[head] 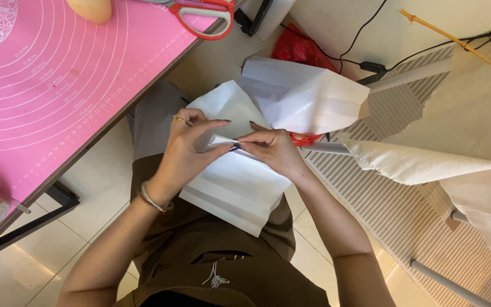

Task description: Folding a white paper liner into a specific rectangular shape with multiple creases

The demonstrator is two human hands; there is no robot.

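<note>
Both forearms are reaching forward over a brown-clad lap, where the left hand (186,148) and right hand (274,149) are pinching a fold in a white paper sheet (237,190). Creased in parallel bands, it is hanging beside the pink mat (46,85), with red-handled scissors (206,17) lying on the mat's far edge.

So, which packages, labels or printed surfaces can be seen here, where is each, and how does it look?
Pink mat: on the table, upper left; white rings and small markings.
Red bag: on the floor, top centre; crumpled plastic.
White paper: over the lap, pinched by left hand and right hand; folded, unprinted.
</note>
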